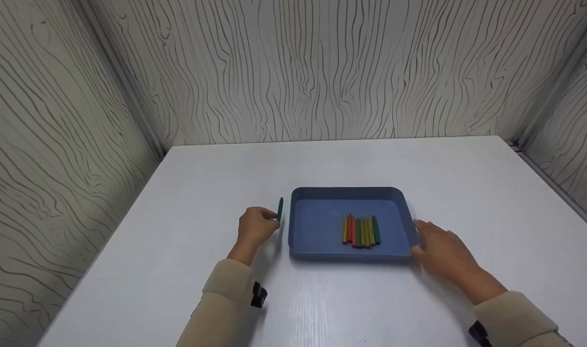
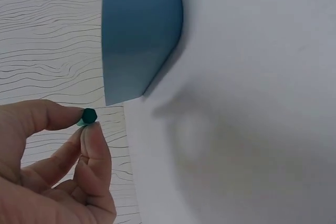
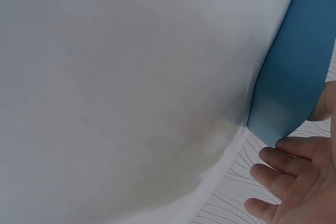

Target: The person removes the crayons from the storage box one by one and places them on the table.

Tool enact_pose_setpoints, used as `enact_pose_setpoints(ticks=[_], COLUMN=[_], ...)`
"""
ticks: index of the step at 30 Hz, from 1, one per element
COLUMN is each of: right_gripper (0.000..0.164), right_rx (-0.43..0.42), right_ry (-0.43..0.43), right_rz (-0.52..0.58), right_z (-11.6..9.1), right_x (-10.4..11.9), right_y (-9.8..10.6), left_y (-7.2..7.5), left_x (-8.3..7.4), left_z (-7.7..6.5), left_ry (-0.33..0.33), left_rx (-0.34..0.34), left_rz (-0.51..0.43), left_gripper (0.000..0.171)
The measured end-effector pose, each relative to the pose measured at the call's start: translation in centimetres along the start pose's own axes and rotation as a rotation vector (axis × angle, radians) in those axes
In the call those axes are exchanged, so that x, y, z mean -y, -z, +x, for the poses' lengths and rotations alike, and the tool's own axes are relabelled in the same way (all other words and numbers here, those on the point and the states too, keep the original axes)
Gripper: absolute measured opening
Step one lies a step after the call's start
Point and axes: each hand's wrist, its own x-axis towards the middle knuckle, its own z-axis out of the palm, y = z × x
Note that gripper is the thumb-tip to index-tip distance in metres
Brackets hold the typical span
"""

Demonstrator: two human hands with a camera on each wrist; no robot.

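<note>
Between the thumb and fingertips of my left hand [image 1: 257, 224] is a dark green crayon [image 1: 280, 209], pinched near its lower end and held upright. Hand and crayon are just left of the blue tray [image 1: 322, 255], above the table. The crayon's six-sided end shows in the left wrist view. My right hand [image 1: 443, 248] holds the tray's right rim near the front corner, thumb over the edge and fingers against the outer wall. Inside the tray, right of its middle, a row of red, yellow and green crayons [image 1: 361, 232] lies side by side.
The tray stands on a white table [image 1: 202, 183]. Wood-grain patterned panels [image 1: 293, 72] rise behind the table and along both sides.
</note>
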Motion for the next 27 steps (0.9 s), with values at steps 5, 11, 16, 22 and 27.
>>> enact_pose_setpoints(ticks=[5, 11, 16, 22, 27], right_gripper=[0.057, 0.057, 0.057, 0.056, 0.056], right_rx=[0.000, -0.008, -0.009, -0.008, -0.007], right_ry=[-0.005, -0.004, -0.004, 0.006, 0.007], right_rz=[-0.016, -0.037, -0.036, -0.029, -0.027], right_z=[0.1, 0.0, 0.0, -0.1, -0.2], right_x=[-0.1, -0.1, 0.0, 0.0, 0.0], right_y=[-0.1, -0.2, -0.2, -0.2, -0.2], left_y=[-0.4, -1.0, -1.4, -1.6, -1.8], left_x=[0.7, 1.1, 1.4, 1.7, 1.9], left_z=[-0.1, -0.3, -0.5, -0.6, -0.6], left_ry=[0.034, 0.051, 0.055, 0.050, 0.037], left_rx=[0.019, 0.032, 0.036, 0.044, 0.044], left_rz=[0.024, 0.052, 0.061, 0.056, 0.077], left_gripper=[0.018, 0.017, 0.016, 0.018, 0.018])
